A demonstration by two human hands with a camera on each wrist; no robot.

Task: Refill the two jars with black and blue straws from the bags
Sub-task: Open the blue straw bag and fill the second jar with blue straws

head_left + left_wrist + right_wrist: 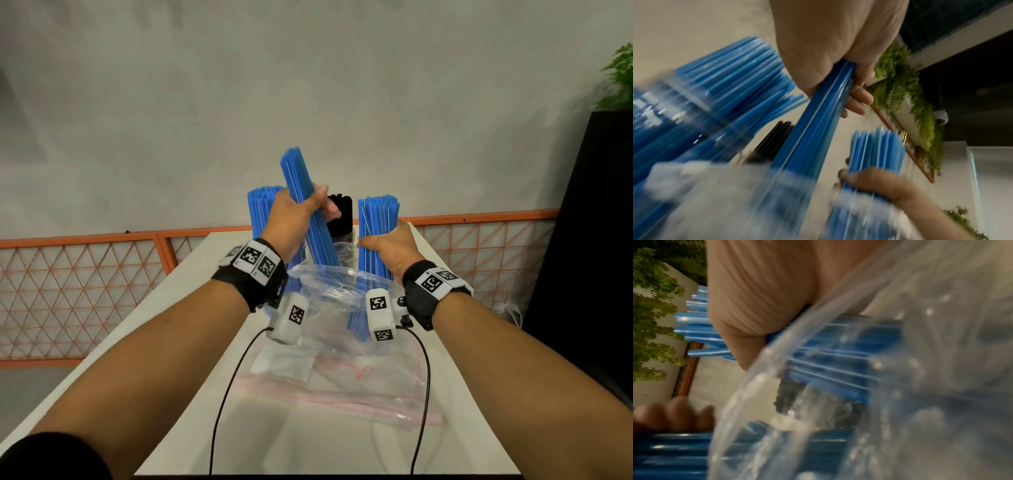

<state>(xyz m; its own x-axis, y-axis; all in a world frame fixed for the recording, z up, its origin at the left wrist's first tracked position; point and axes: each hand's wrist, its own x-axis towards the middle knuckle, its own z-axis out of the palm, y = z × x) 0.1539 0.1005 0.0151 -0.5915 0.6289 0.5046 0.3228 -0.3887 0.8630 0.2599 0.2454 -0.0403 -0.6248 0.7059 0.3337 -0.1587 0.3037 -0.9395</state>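
My left hand (301, 214) grips a bundle of blue straws (303, 192), tilted left and lifted partly out of a clear plastic bag (329, 284). In the left wrist view the same left hand (838, 65) wraps this bundle (818, 123). My right hand (387, 246) grips a second blue bundle (378, 219) standing upright in the bag; the right wrist view shows that bundle (838, 353) behind bag film (920, 353). Behind the hands a jar holds blue straws (262, 209) at the left. A jar with black straws (340, 212) stands in the middle, mostly hidden.
A flat, empty-looking clear bag with a red zip (342, 387) lies on the white table (178, 308) near me. Two black cables (233, 377) trail over the table. An orange mesh fence (85, 281) runs behind; a black panel (589, 240) stands at the right.
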